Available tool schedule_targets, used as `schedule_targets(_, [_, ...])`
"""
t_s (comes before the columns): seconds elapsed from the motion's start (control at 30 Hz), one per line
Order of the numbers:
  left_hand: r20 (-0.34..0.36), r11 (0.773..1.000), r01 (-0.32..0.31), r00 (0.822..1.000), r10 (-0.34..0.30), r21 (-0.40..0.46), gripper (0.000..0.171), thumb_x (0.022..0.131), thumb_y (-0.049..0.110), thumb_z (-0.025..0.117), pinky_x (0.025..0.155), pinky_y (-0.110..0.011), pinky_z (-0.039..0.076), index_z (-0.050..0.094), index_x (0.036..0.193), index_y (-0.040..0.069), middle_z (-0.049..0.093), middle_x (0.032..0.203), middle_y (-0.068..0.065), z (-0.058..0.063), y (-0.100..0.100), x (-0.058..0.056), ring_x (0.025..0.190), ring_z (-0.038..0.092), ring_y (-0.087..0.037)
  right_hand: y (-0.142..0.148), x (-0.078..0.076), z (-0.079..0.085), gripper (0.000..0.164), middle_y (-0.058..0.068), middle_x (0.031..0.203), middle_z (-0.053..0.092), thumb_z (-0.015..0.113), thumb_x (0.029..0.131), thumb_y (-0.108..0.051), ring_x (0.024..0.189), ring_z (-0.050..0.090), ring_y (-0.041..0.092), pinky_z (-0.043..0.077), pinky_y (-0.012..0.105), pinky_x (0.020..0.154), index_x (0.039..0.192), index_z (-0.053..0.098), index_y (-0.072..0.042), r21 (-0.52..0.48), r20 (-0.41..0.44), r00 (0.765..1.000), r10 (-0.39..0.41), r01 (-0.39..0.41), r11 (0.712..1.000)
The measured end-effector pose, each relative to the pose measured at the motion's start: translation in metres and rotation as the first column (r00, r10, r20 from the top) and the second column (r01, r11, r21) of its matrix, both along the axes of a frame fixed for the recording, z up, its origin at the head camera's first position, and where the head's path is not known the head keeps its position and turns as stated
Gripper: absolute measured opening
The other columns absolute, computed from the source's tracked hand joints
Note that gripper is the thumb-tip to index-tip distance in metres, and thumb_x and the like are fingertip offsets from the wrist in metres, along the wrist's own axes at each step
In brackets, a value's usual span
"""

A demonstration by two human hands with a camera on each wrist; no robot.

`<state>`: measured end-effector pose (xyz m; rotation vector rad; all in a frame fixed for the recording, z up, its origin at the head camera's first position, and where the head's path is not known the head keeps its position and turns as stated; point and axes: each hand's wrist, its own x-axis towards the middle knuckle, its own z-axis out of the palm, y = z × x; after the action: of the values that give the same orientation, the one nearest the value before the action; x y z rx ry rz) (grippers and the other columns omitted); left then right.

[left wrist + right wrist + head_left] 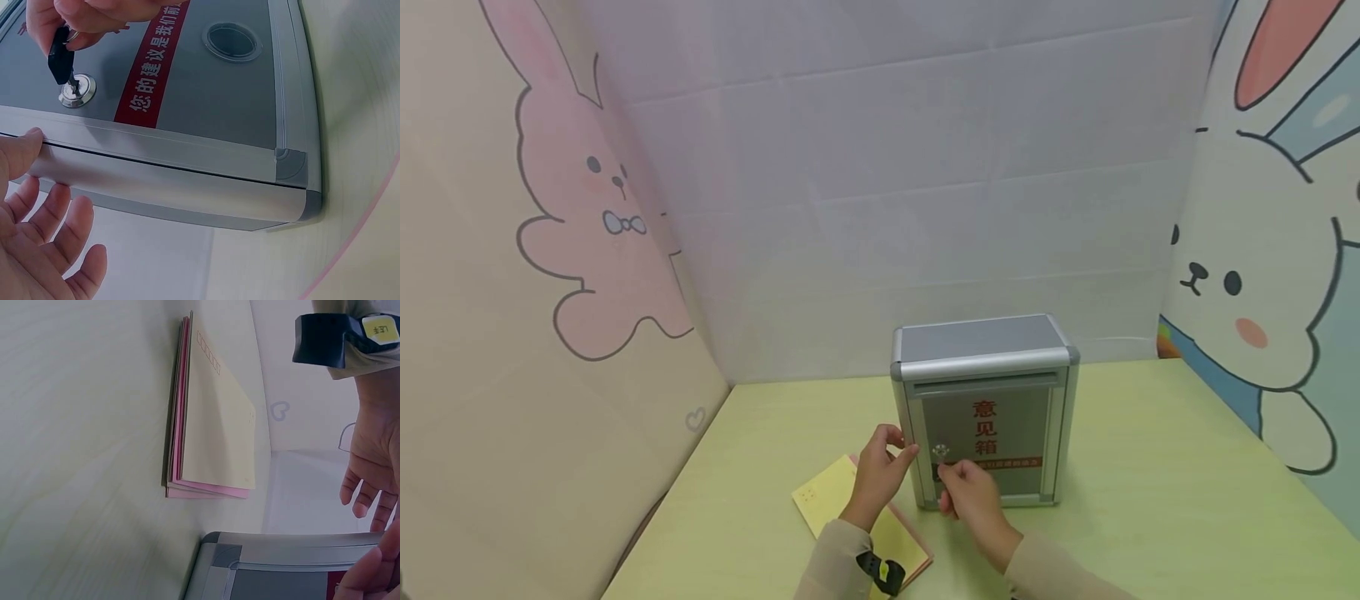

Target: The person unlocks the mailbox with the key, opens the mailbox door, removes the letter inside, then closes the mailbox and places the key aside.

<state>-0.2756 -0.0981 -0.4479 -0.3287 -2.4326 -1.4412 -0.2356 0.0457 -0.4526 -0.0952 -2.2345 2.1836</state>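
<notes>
A silver-framed suggestion box (pixel 985 350) with red lettering on its grey front stands upright on the table. My right hand (pixel 973 496) pinches a key with a black head (pixel 60 56). The key's blade sits in the round metal lock (pixel 78 92) on the box's front. My left hand (pixel 880 471) is at the box's left edge. In the left wrist view its thumb (pixel 26 147) rests on the front frame, while the other fingers spread loosely beside the side wall. Only part of my right hand (pixel 369 575) shows in the right wrist view.
A stack of yellow and pink envelopes (pixel 219 412) lies left of the box, partly beneath my left forearm in the head view. A pale green table (pixel 1150 467) carries everything. Cloth walls with printed rabbits (pixel 580 167) enclose its back and sides.
</notes>
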Motion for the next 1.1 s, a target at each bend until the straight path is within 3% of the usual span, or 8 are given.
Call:
schedule_targets(0.57, [-0.02,1.0,0.004,1.0,-0.004,-0.016,0.022,0.088,0.013,0.068,0.056,-0.026,0.041,0.05,0.096,0.002,0.06,0.09,-0.009,-0.002,-0.001,0.001,0.062,0.044,-0.007,0.002,0.006,0.001,0.023,-0.001,0.05,0.052,0.055,0.094,-0.015,0.047,0.05,0.012,0.042,0.028,0.05,0.078,0.052,0.0,0.043,0.002,1.0,-0.001,0.001,0.999])
schedule_targets(1.1, [-0.026,1.0,0.009,1.0,-0.009,-0.003,0.023,0.087,0.012,0.069,0.056,-0.026,0.041,0.051,0.096,0.002,0.06,0.089,-0.009,-0.001,-0.001,0.001,0.061,0.042,-0.006,0.006,0.012,-0.014,0.022,-0.001,0.051,0.052,0.055,0.093,-0.013,0.046,0.049,0.012,0.041,0.026,0.048,0.077,0.052,0.001,0.089,0.02,1.0,-0.003,0.001,0.996])
